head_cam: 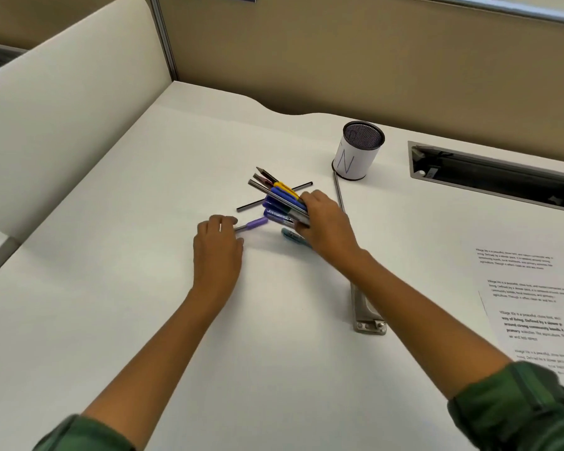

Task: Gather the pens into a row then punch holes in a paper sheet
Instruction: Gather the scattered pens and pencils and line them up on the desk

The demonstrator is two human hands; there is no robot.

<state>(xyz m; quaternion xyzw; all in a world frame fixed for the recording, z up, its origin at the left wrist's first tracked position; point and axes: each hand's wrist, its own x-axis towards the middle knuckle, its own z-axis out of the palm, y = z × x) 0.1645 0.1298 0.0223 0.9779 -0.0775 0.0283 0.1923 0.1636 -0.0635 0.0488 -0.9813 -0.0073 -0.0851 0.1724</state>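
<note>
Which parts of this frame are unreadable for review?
Head view:
- teal pen: mostly under the right hand, blurred.
- purple pen: grip of the left hand hidden by its fingers.
- hole punch: middle behind the right forearm.
- paper sheets: cut by right edge, print too small.

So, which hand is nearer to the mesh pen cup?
Right. The right hand, gripping the pens, is front-left of the cup; the left hand is farther left.

desk (111, 288) matt white | hole punch (367, 315) brushed metal; cup (363, 138) mesh, paper-wrapped
</note>
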